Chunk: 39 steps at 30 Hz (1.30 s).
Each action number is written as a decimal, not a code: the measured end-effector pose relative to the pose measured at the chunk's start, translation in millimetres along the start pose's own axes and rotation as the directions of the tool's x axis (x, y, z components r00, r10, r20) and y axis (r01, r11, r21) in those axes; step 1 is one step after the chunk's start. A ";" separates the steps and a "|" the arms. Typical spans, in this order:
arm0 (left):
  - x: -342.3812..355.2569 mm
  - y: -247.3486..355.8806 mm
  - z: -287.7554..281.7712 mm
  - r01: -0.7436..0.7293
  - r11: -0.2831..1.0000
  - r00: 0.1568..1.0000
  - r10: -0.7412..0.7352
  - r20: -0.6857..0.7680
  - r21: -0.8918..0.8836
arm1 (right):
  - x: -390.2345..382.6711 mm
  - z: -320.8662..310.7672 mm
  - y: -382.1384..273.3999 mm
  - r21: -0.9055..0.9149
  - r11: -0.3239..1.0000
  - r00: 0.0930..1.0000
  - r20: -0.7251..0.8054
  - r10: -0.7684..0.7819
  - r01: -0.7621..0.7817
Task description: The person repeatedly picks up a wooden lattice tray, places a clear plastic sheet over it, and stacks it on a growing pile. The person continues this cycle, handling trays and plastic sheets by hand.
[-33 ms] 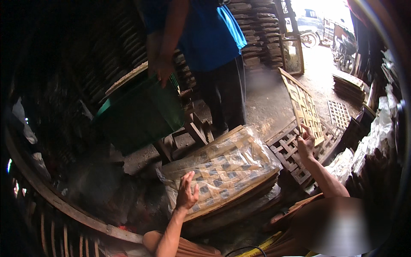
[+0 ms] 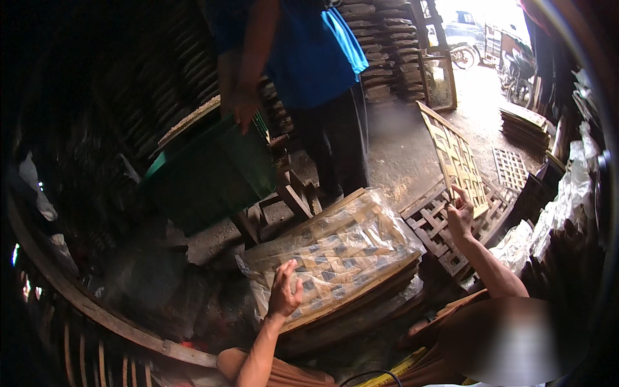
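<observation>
My right hand (image 2: 460,216) grips the near corner of a pale wooden lattice panel (image 2: 455,158), thumb and fingers closed on its edge. The panel stands tilted above a darker lattice rack (image 2: 433,219) on the ground. In front of me lies a stack of lattice trays, the top one covered by clear, wrinkled plastic sheeting (image 2: 348,235). Over its near left part is my left hand (image 2: 284,291), fingers apart and partly curled, with nothing in it. Whether its fingertips touch the plastic I cannot tell.
A person in a blue shirt (image 2: 316,64) stands across from me, hands at a green bin (image 2: 209,177) on a wooden stand. Plastic sheeting (image 2: 558,200) lies along the right. Beyond are a small lattice (image 2: 509,169), stacked boards (image 2: 525,129) and a motorbike (image 2: 519,77).
My left hand has shifted very slightly to the right. My right hand and the panel stay as they were.
</observation>
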<state>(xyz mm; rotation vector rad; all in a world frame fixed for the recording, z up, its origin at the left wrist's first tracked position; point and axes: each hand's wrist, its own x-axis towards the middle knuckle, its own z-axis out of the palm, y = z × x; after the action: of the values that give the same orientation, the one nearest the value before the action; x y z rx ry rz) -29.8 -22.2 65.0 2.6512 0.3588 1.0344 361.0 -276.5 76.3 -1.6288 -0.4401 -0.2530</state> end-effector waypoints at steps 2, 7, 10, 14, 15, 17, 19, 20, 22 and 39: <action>0.5 14.2 8.4 -0.010 0.998 0.999 0.013 0.039 -0.069 | -3.6 -5.7 -3.3 -0.056 0.998 1.000 -0.007 0.008 -0.008; 21.6 59.7 47.0 0.052 0.937 0.995 -0.019 0.099 -0.345 | -12.5 -2.8 -12.4 0.028 0.999 0.996 -0.083 -0.040 0.042; 60.6 116.7 88.8 0.100 0.814 0.986 -0.003 0.169 -0.572 | -12.3 -8.2 -7.2 0.029 0.998 0.995 -0.087 -0.055 0.058; 121.5 173.0 139.9 0.299 0.611 0.911 0.046 0.409 -0.733 | -16.4 -13.7 1.1 -0.003 0.998 0.996 -0.063 -0.059 0.059; 136.3 175.9 165.3 0.320 0.477 0.892 0.140 0.431 -0.818 | -13.9 -13.3 7.1 0.023 0.998 0.995 -0.078 -0.062 0.064; 159.3 182.7 185.1 0.564 0.285 0.788 0.096 0.608 -0.775 | -25.9 -14.5 -17.0 -0.091 0.996 1.000 0.014 0.016 -0.015; 187.7 203.3 205.5 0.626 0.227 0.744 0.116 0.659 -0.746 | -21.0 -10.9 14.0 -0.020 0.995 0.990 -0.102 -0.097 0.096; 194.3 197.4 200.8 0.624 0.244 0.755 0.059 0.653 -0.743 | -32.0 -4.3 -4.6 -0.098 0.993 0.993 -0.089 -0.078 0.069; 205.7 206.8 205.9 0.601 0.235 0.786 -0.003 0.618 -0.764 | -35.5 -2.6 -11.5 -0.031 0.999 0.999 -0.009 0.036 -0.036; 203.8 207.3 258.5 0.496 0.531 0.868 -0.268 0.419 -0.687 | -39.4 -11.9 10.6 -0.036 0.998 0.986 0.163 -0.036 0.042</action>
<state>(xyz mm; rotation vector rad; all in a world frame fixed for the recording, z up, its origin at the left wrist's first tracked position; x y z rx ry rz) 320.5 -190.9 78.6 1.7407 0.3180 0.4886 331.3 -294.1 51.6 -1.6877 -0.5943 -0.1597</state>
